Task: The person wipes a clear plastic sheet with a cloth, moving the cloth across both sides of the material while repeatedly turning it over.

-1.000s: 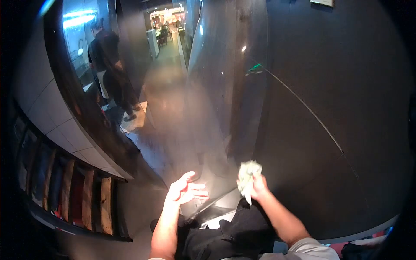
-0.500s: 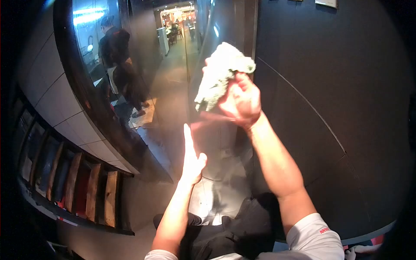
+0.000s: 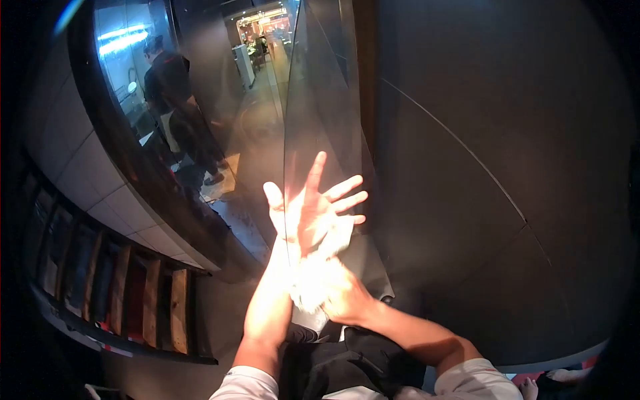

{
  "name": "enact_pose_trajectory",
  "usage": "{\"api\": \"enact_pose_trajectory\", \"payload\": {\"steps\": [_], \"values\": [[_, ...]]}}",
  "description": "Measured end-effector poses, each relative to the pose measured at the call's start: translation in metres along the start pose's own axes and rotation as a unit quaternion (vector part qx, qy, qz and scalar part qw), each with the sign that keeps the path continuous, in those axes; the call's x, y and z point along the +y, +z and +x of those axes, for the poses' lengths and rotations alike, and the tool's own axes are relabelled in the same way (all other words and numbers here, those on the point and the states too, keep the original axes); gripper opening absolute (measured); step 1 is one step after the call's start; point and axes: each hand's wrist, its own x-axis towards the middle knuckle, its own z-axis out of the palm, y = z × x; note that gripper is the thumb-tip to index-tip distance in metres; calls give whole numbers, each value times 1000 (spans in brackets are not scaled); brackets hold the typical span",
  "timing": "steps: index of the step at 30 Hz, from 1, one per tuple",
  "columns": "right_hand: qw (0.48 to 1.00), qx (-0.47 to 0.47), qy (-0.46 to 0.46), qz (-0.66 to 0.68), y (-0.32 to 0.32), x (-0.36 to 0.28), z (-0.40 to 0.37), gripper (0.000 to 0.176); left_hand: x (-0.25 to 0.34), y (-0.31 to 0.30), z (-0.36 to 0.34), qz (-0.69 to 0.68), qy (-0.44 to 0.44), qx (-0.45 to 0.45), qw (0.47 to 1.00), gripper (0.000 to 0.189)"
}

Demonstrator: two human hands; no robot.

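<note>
My left hand (image 3: 310, 210) is raised in the middle of the view, palm towards me and fingers spread, with nothing in it. Just below the palm, my right hand (image 3: 347, 293) grips a white cloth (image 3: 313, 283). The cloth overlaps the left wrist; glare hides exactly where they touch. A glass panel (image 3: 320, 100) stands upright beyond, and a thin vertical line, apparently its edge, runs down to the left hand.
A person in dark clothes (image 3: 175, 93) stands in the bright room at left. Lower left is a slatted wooden rack (image 3: 150, 300). A dark wall panel (image 3: 467, 100) fills the right side. Part of another person's arm (image 3: 563, 375) shows at bottom right.
My right hand has brought the cloth down and left from high on the panel to my left wrist. My left hand has turned palm towards me, fingers spread.
</note>
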Motion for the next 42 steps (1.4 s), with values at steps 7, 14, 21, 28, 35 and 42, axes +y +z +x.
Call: {"api": "enact_pose_trajectory", "payload": {"steps": [7,14,21,28,35,42], "values": [[905,341,157,201,-51,7,3,23,19,4,-11,3,-31,-42,999,122],[877,401,-258,-54,-155,22,257,43,17,13,-8,-33,-36,-60,997,121],[994,79,-50,-55,-89,75,272,50,16,3,-20,-25,13,-35,999,125],[993,64,-98,-13,-26,29,132,31,13,6,-17,61,85,58,993,125],[996,64,32,-50,21,33,-1,27,-16,-35,-33,43,38,16,998,126],[990,134,23,-43,40,17,-27,23,-68,11,-135,336,-1,191,922,107]]}}
